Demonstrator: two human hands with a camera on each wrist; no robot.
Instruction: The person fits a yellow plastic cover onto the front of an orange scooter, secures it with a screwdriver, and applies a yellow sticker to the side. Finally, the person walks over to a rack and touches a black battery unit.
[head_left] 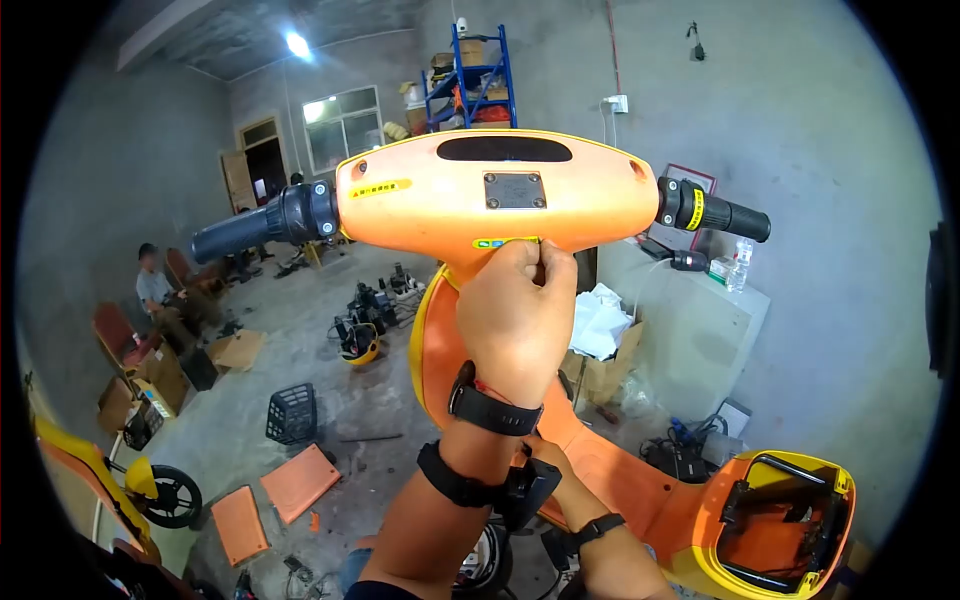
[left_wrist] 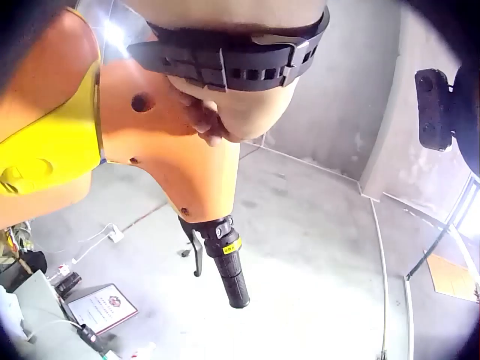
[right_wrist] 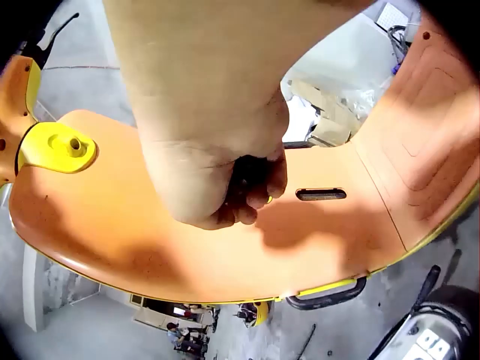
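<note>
An orange scooter handlebar cover with yellow trim spans the middle of the head view. Near its lower middle lies a small yellow strip sticker with green and blue marks. My left hand pinches the sticker's right end with thumb and curled fingers against the cover. In the left wrist view these fingers are partly hidden under the wrist. Lower down, my right hand has its fingers curled over the orange front panel. A small yellow spot shows at its fingertips; I cannot tell whether it holds anything.
Black grips stick out at both handlebar ends. The scooter's open seat compartment is at the lower right. Orange panels and a black basket lie on the floor. A person sits at the far left.
</note>
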